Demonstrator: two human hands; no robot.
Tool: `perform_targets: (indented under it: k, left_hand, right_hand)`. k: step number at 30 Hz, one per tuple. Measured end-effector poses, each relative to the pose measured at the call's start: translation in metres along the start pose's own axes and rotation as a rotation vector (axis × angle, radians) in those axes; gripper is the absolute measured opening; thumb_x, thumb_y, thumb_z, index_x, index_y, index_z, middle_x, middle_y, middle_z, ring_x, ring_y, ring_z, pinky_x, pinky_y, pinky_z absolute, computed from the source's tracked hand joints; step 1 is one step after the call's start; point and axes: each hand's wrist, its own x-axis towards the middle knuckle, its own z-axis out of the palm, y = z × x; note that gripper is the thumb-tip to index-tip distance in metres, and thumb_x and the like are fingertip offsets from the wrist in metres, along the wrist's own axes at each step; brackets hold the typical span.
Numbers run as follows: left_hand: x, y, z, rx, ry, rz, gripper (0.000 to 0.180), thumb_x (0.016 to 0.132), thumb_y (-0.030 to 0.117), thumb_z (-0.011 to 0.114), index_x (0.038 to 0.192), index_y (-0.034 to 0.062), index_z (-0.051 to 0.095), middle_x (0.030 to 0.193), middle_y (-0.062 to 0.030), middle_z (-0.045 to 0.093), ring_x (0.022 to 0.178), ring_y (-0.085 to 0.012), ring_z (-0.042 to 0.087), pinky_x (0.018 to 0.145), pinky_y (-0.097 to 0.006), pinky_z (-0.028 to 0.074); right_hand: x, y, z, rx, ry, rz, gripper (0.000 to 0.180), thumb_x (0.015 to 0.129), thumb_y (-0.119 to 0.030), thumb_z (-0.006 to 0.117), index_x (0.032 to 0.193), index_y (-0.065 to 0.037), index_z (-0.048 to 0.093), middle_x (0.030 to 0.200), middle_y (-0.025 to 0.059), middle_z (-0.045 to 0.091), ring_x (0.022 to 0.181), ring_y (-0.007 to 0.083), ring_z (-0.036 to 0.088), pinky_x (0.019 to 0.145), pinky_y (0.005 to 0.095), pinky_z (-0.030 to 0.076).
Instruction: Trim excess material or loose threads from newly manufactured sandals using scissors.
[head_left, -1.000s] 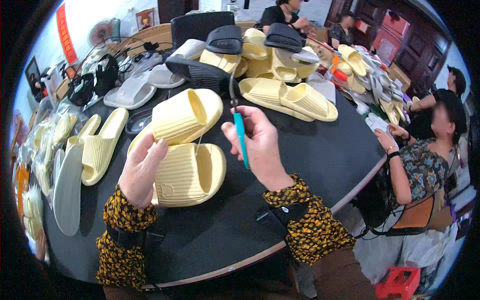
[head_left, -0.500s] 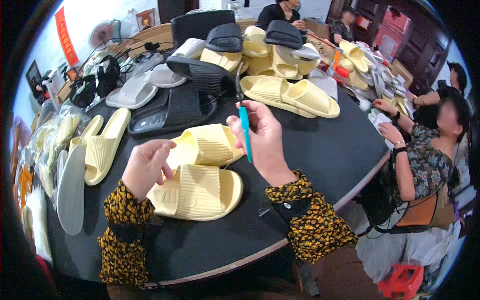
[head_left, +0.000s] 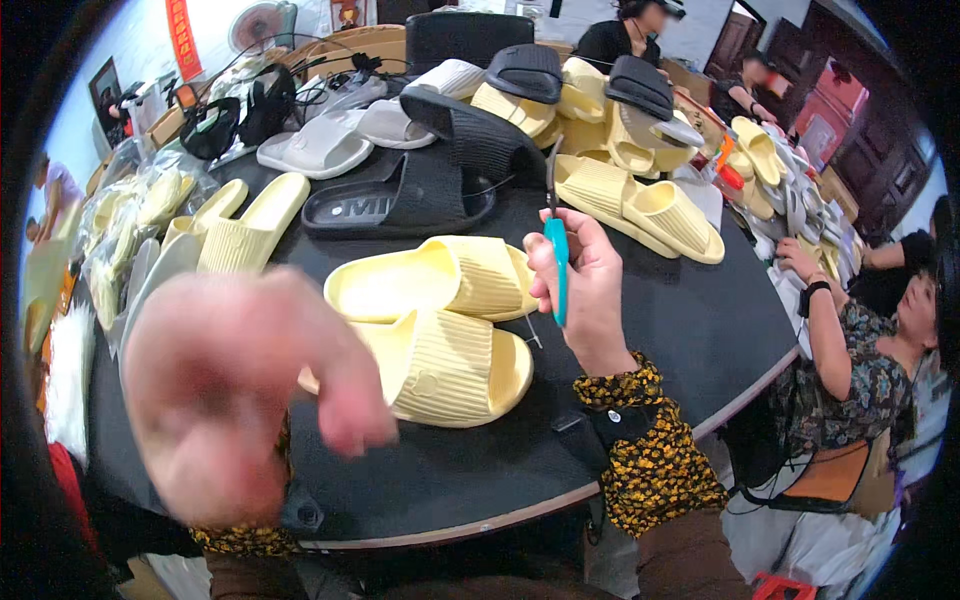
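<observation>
My right hand [head_left: 585, 285] is closed around a teal-handled tool [head_left: 557, 262], held upright, with a thin dark shaft rising above the fingers. Its exact kind is not clear. Just left of that hand lies a pair of pale yellow slippers [head_left: 452, 365] with ribbed straps, side by side, toes to the right. A thin, clear plastic string [head_left: 534, 330] sticks out near their toe end. Large and close, my left hand [head_left: 245, 385] is smeared by motion and covers part of the nearer slipper; whether it holds anything cannot be seen.
Black slippers [head_left: 400, 205] lie behind the yellow pair, with grey slippers [head_left: 315, 150] farther back. More yellow slippers [head_left: 640, 200] are stacked at the far right, bagged ones [head_left: 130, 225] at left. A co-worker [head_left: 860, 340] sits at the right edge of the dark table [head_left: 660, 330].
My left hand has come away from the yellow slippers, up toward the head and a little left. The right hand keeps its grip on the tool. The whole view has shifted.
</observation>
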Motion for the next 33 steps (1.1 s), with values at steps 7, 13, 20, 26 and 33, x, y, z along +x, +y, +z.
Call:
perform_targets:
  k: [7,13,20,26,33]
  left_hand:
    - [-0.009,0.099,0.006,0.008,-0.172,-0.252,0.017,0.093,0.017,0.049,0.086,0.0028,0.054,0.079,-0.0133,0.057,0.069,-0.0248,0.061,0.064,-0.037,0.052]
    - [0.007,0.085,0.020,0.292,0.206,-0.212,0.019,0.090,0.011,0.049,0.072,0.0052,0.047,0.070,-0.0041,0.045,0.066,-0.0226,0.058,0.064,-0.037,0.049]
    - [-0.002,0.106,0.025,0.413,0.220,-0.271,0.014,0.089,0.010,0.050,0.076,0.0048,0.050,0.072,-0.0039,0.047,0.069,-0.0211,0.057,0.070,-0.037,0.044]
    - [-0.001,0.077,0.017,0.313,0.162,-0.237,0.010,0.088,0.009,0.051,0.080,0.0044,0.052,0.074,-0.0037,0.050,0.072,-0.0198,0.057,0.075,-0.037,0.040]
    - [0.000,0.048,0.008,0.187,0.086,-0.175,0.006,0.088,0.009,0.052,0.084,0.0039,0.054,0.077,-0.0035,0.052,0.075,-0.0183,0.057,0.080,-0.037,0.035]
  right_hand:
    - [-0.003,-0.010,0.020,0.037,-0.053,0.058,0.031,0.084,-0.014,0.065,0.107,0.001,0.052,0.074,0.0019,0.056,0.048,0.0036,0.048,0.040,0.0173,0.037]
    - [-0.002,0.015,0.015,-0.054,-0.041,0.104,0.033,0.086,-0.014,0.061,0.114,0.001,0.051,0.077,0.0023,0.055,0.050,0.0039,0.047,0.041,0.0173,0.036]
    - [-0.007,0.003,0.011,-0.069,-0.041,0.064,0.034,0.084,-0.016,0.061,0.113,-0.002,0.050,0.076,0.0001,0.055,0.049,0.0023,0.047,0.039,0.0149,0.036]
    - [-0.004,0.005,0.024,-0.097,-0.022,0.083,0.033,0.084,-0.015,0.060,0.113,-0.001,0.050,0.075,0.0000,0.055,0.048,0.0017,0.046,0.039,0.0152,0.035]
    - [-0.009,0.004,0.025,-0.156,-0.028,0.114,0.032,0.084,-0.014,0.060,0.112,-0.001,0.051,0.072,-0.0009,0.053,0.047,0.0011,0.045,0.038,0.0153,0.035]
